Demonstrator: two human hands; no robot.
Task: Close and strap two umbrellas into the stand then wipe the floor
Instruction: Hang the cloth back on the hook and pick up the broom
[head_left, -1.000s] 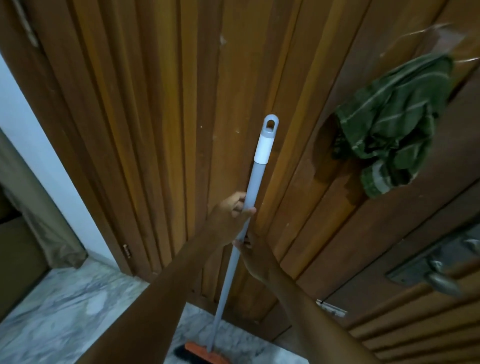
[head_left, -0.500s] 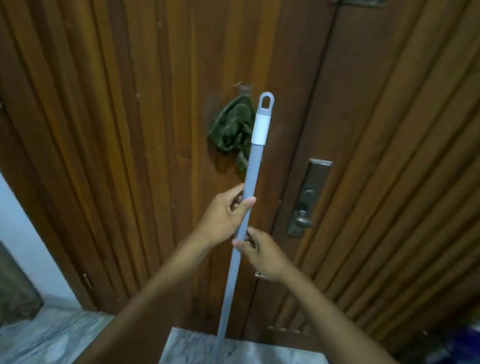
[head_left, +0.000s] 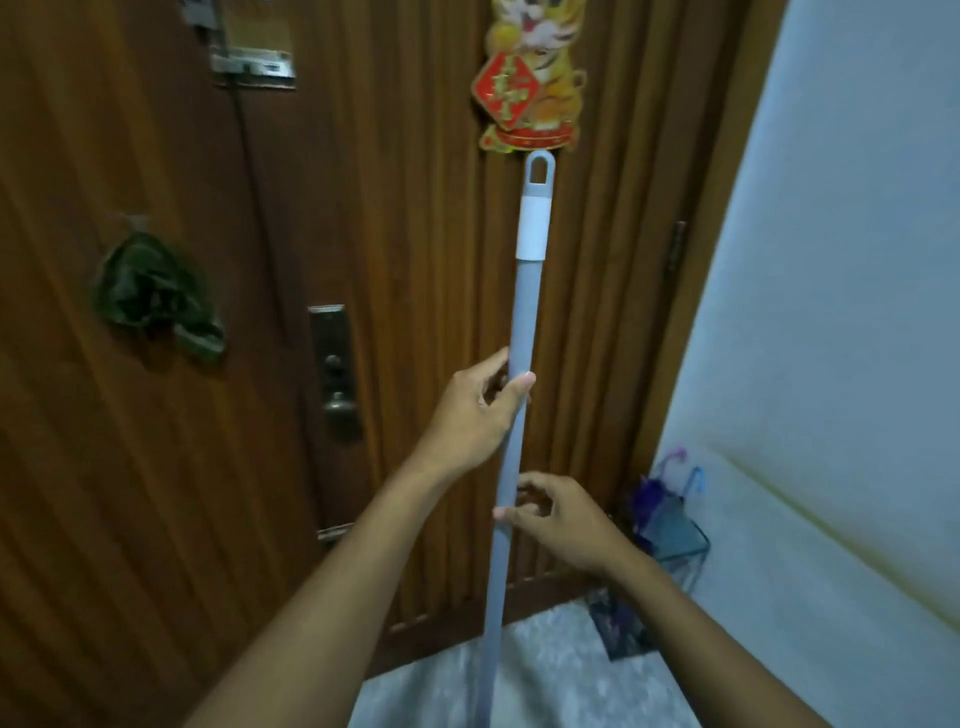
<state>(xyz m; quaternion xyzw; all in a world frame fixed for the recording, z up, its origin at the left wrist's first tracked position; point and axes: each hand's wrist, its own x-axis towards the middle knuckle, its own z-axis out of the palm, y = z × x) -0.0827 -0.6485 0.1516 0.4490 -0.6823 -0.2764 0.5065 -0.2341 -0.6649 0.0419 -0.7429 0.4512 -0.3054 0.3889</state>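
Left hand (head_left: 475, 410) and right hand (head_left: 563, 522) grip upright mop handle (head_left: 522, 322) before door (head_left: 171, 467)

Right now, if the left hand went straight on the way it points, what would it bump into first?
Probably the wooden door. The left hand grips the grey pole and points forward at the panels; nothing else shows between, though depth is unclear.
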